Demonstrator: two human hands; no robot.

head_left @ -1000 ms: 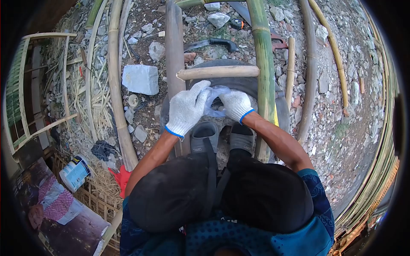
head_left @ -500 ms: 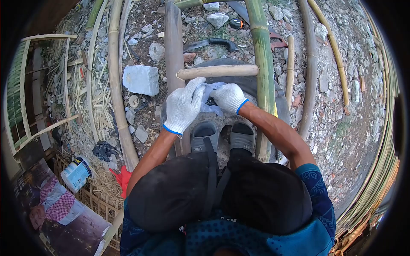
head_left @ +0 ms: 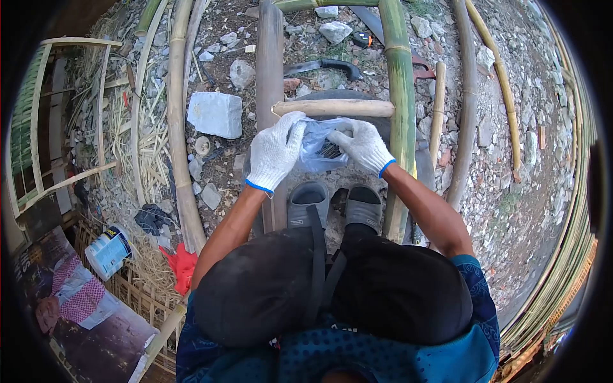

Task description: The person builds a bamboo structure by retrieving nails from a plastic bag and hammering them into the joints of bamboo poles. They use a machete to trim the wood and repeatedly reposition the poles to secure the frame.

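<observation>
A clear plastic bag (head_left: 316, 143) hangs between my hands, its mouth spread wide. Dark, thin pieces that look like nails (head_left: 331, 150) lie inside it. My left hand (head_left: 274, 150), in a white knitted glove with a blue cuff, pinches the bag's left edge. On the other side my right hand (head_left: 364, 147), gloved the same way, grips the right edge with bent fingers. Just beyond the bag, a short bamboo crosspiece (head_left: 335, 108) joins a brown bamboo pole (head_left: 270, 70) to a green bamboo pole (head_left: 400, 83).
Past the crosspiece lie a curved blade with a black handle (head_left: 338, 66), a tape measure (head_left: 362, 39) and a red-handled saw (head_left: 421, 67). A pale stone block (head_left: 215, 115) sits left. Rubble and loose poles surround the frame; a paint bucket (head_left: 108, 251) stands lower left.
My right hand has moved to the right, away from my left, drawing the bag's mouth wider. More of the dark pieces inside now show.
</observation>
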